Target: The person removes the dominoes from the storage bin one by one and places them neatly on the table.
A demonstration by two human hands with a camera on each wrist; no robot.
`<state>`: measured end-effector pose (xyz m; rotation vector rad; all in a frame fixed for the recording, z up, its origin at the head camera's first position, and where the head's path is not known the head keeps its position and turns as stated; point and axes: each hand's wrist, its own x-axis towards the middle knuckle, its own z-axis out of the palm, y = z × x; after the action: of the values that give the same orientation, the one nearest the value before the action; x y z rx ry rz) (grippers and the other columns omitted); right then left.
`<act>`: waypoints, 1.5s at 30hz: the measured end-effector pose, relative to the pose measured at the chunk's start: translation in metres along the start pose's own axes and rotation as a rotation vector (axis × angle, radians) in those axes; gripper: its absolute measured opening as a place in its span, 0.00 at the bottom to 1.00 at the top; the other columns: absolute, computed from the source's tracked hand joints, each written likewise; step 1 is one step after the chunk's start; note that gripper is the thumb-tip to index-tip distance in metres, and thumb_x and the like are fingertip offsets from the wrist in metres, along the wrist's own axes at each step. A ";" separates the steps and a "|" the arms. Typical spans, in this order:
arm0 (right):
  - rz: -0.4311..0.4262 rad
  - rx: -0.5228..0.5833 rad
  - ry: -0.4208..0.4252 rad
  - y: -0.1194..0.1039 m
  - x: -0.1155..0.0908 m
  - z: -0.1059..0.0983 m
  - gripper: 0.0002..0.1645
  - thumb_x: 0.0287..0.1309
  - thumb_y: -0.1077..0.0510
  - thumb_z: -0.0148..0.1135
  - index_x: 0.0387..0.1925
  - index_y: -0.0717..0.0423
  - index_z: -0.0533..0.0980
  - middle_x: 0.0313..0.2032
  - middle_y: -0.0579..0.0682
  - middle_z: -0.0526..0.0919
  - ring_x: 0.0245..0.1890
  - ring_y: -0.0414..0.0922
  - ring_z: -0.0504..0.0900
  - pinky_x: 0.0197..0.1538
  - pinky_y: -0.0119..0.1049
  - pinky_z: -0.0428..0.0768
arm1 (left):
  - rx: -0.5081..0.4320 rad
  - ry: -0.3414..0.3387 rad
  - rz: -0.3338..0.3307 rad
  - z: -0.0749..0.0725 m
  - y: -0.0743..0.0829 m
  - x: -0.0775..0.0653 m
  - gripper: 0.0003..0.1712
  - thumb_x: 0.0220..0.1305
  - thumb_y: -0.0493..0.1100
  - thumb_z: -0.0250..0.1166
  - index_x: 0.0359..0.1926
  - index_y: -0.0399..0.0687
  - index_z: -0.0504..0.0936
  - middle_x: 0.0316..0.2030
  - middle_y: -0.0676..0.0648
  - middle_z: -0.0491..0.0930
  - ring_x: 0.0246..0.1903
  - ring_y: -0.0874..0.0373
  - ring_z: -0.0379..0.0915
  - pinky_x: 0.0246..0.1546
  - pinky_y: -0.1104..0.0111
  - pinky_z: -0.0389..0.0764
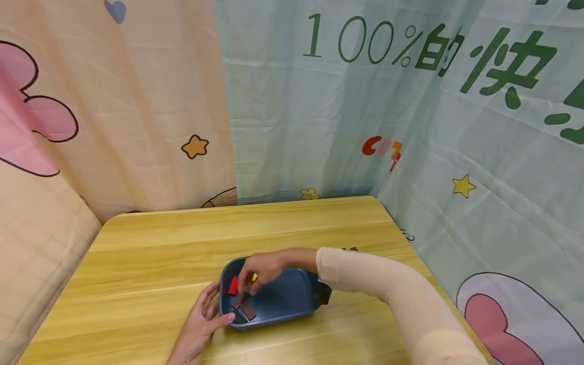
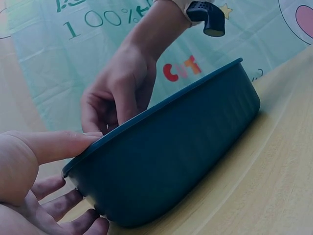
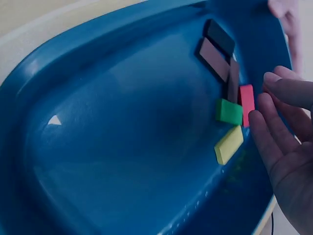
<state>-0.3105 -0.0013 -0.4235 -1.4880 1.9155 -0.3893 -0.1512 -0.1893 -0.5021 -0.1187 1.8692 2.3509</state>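
Observation:
A blue plastic basin (image 1: 285,291) stands on the wooden table. My left hand (image 1: 203,314) grips its left end, with the thumb on the rim and the fingers against the outside wall, as the left wrist view shows. Reaching into that same end, my right hand (image 1: 262,271) has loosely bent fingers close to a red block (image 3: 247,105); I see nothing held in them. Beside the red one lie a green block (image 3: 229,112), a yellow block (image 3: 229,145), two brown blocks (image 3: 214,59) and a black block (image 3: 220,37).
Small dark pieces (image 1: 351,249) lie on the table (image 1: 173,253) behind my right forearm. A black device (image 1: 324,293) sits at my right wrist. Printed curtains (image 1: 292,126) hang around the table's back and sides.

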 end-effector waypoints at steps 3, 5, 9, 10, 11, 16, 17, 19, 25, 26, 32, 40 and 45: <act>-0.010 -0.035 -0.050 0.000 0.007 0.003 0.16 0.64 0.68 0.70 0.53 0.57 0.86 0.47 0.40 0.87 0.46 0.27 0.81 0.53 0.20 0.75 | -0.006 -0.003 0.008 0.001 0.001 0.000 0.53 0.59 0.22 0.69 0.79 0.38 0.51 0.79 0.35 0.49 0.76 0.35 0.47 0.57 0.72 0.75; -0.026 -0.064 -0.084 0.002 0.011 0.005 0.16 0.64 0.68 0.70 0.53 0.57 0.86 0.47 0.39 0.87 0.46 0.26 0.80 0.53 0.19 0.74 | -0.008 -0.001 0.011 0.001 0.001 0.000 0.52 0.58 0.21 0.69 0.79 0.38 0.52 0.79 0.34 0.49 0.75 0.35 0.48 0.57 0.72 0.75; -0.070 -0.123 -0.137 0.005 0.015 0.009 0.16 0.63 0.67 0.71 0.52 0.56 0.87 0.48 0.40 0.87 0.46 0.26 0.78 0.54 0.19 0.72 | -0.011 -0.001 0.008 0.003 0.001 -0.001 0.52 0.58 0.21 0.69 0.78 0.38 0.52 0.79 0.34 0.49 0.75 0.36 0.48 0.57 0.72 0.75; -0.083 -0.144 -0.146 0.006 0.016 0.010 0.16 0.63 0.67 0.71 0.52 0.56 0.87 0.49 0.39 0.87 0.47 0.26 0.77 0.54 0.18 0.71 | -0.012 0.001 0.008 0.003 0.001 -0.001 0.52 0.58 0.21 0.69 0.78 0.38 0.52 0.79 0.34 0.49 0.75 0.36 0.49 0.56 0.72 0.76; -0.095 -0.160 -0.153 0.007 0.016 0.012 0.16 0.62 0.66 0.72 0.52 0.55 0.87 0.50 0.40 0.87 0.47 0.25 0.76 0.55 0.17 0.70 | -0.015 0.001 0.008 0.004 0.001 -0.002 0.52 0.58 0.22 0.69 0.78 0.38 0.52 0.79 0.34 0.49 0.75 0.36 0.49 0.56 0.72 0.76; -0.168 -0.231 -0.157 0.008 0.020 0.017 0.16 0.60 0.66 0.74 0.51 0.56 0.88 0.53 0.44 0.86 0.52 0.26 0.75 0.58 0.17 0.67 | -0.017 0.009 0.021 0.004 0.001 -0.004 0.51 0.58 0.22 0.69 0.78 0.37 0.53 0.78 0.34 0.51 0.74 0.37 0.50 0.55 0.74 0.76; -0.181 -0.247 -0.154 0.008 0.020 0.018 0.17 0.60 0.65 0.75 0.51 0.56 0.88 0.53 0.45 0.86 0.53 0.27 0.76 0.58 0.17 0.67 | -0.018 0.011 0.021 0.004 0.001 -0.005 0.51 0.58 0.22 0.69 0.78 0.37 0.53 0.78 0.34 0.51 0.74 0.37 0.50 0.55 0.75 0.75; -0.198 -0.285 -0.150 0.007 0.022 0.019 0.16 0.59 0.64 0.76 0.50 0.55 0.88 0.53 0.46 0.86 0.53 0.28 0.76 0.57 0.17 0.68 | -0.013 0.012 0.019 0.003 0.001 -0.005 0.51 0.59 0.22 0.69 0.78 0.37 0.52 0.78 0.34 0.51 0.74 0.37 0.50 0.55 0.75 0.75; -0.167 -0.325 -0.139 0.007 0.028 0.026 0.14 0.58 0.61 0.77 0.47 0.53 0.88 0.44 0.40 0.85 0.41 0.28 0.76 0.46 0.16 0.71 | 0.035 0.023 -0.004 -0.002 0.000 -0.008 0.51 0.60 0.24 0.70 0.78 0.36 0.52 0.79 0.33 0.50 0.76 0.34 0.48 0.59 0.70 0.74; -0.155 -0.324 -0.136 0.007 0.029 0.028 0.13 0.58 0.60 0.77 0.46 0.53 0.88 0.43 0.39 0.84 0.39 0.28 0.75 0.45 0.16 0.71 | 0.044 0.025 -0.003 -0.003 0.000 -0.008 0.51 0.60 0.24 0.70 0.78 0.36 0.52 0.78 0.32 0.50 0.76 0.33 0.47 0.59 0.69 0.74; -0.080 -0.307 -0.112 0.007 0.030 0.035 0.11 0.56 0.60 0.80 0.33 0.51 0.81 0.31 0.37 0.79 0.31 0.31 0.72 0.38 0.18 0.70 | 0.053 0.029 0.021 -0.003 -0.006 -0.009 0.50 0.59 0.24 0.70 0.77 0.34 0.53 0.78 0.31 0.51 0.75 0.33 0.47 0.56 0.74 0.74; -0.044 -0.229 -0.053 0.012 0.012 0.025 0.10 0.60 0.62 0.76 0.40 0.52 0.82 0.28 0.38 0.79 0.27 0.29 0.73 0.35 0.19 0.73 | -0.008 0.011 0.022 0.001 -0.005 -0.005 0.52 0.59 0.23 0.70 0.78 0.36 0.53 0.78 0.33 0.51 0.76 0.34 0.48 0.56 0.72 0.75; 0.014 -0.172 0.044 0.013 -0.010 0.015 0.06 0.64 0.62 0.70 0.42 0.55 0.86 0.29 0.37 0.81 0.28 0.30 0.75 0.36 0.21 0.76 | -0.014 0.024 0.011 0.003 -0.002 -0.002 0.52 0.58 0.23 0.71 0.78 0.38 0.54 0.78 0.35 0.53 0.75 0.36 0.51 0.59 0.70 0.74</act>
<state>-0.3089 0.0146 -0.4393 -1.5859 2.0368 -0.2576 -0.1488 -0.1859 -0.5026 -0.1391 1.8688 2.3807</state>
